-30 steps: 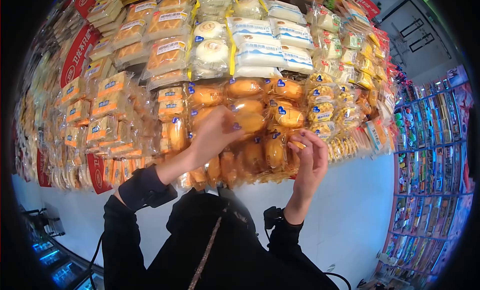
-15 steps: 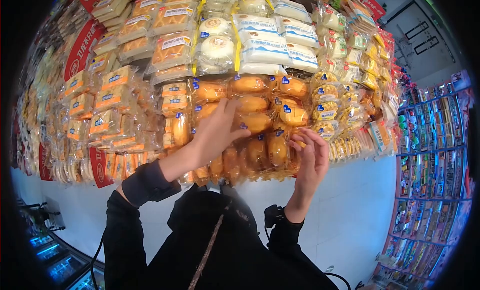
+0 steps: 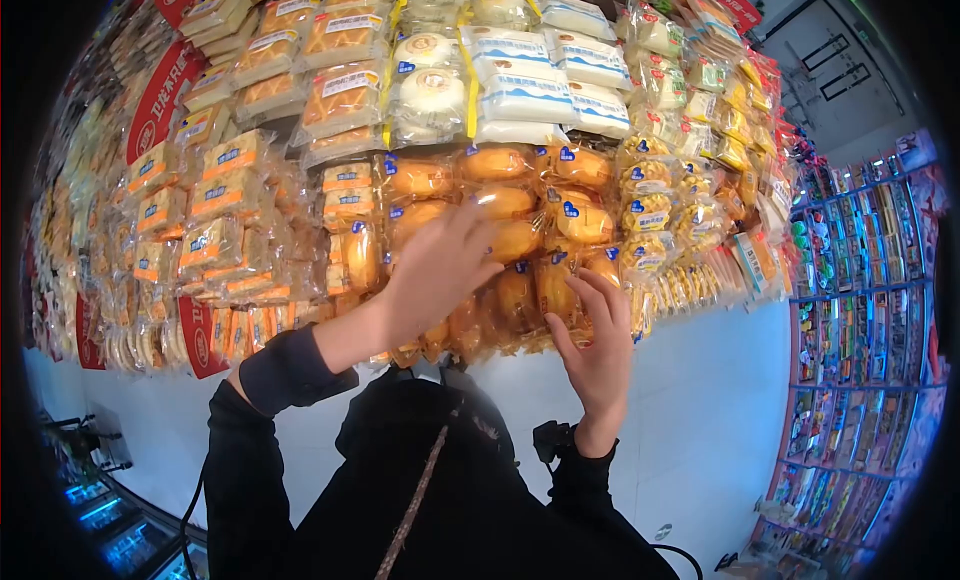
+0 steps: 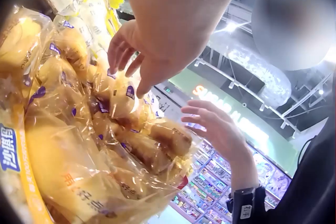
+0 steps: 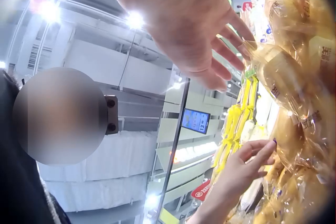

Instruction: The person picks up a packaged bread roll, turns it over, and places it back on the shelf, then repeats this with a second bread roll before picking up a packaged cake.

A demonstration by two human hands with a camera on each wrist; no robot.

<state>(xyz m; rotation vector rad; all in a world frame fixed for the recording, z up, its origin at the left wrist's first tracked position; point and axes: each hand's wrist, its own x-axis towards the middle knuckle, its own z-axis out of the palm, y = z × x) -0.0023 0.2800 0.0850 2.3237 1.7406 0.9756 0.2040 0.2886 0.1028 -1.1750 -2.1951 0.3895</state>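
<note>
In the head view my left hand [image 3: 435, 275] reaches over bagged oval buns [image 3: 515, 240], its blurred fingers extended at the bags; whether they touch is unclear. My right hand [image 3: 598, 350] is at the front right of the buns, thumb and fingers apart, fingertips beside an upright bun [image 3: 556, 292]. The left wrist view shows my left hand [image 4: 152, 50] with relaxed fingers over the wrapped buns [image 4: 68, 150], and my right hand [image 4: 218, 129] farther off, holding nothing. In the right wrist view, my right hand's [image 5: 197, 29] fingertips are close to a clear wrapper [image 5: 281, 74].
White-and-blue packets [image 3: 525, 95] and round white buns [image 3: 430, 95] lie behind. Stacked orange-labelled packs [image 3: 225, 195] stand left; small yellow packs [image 3: 650, 215] sit right. A red sign [image 3: 160, 100] borders the left side. Tall stocked shelves [image 3: 865, 330] stand beyond at right.
My right hand has shifted slightly left and down from the buns' right edge, its thumb and fingers spreading apart. My left hand has moved slightly right over the buns.
</note>
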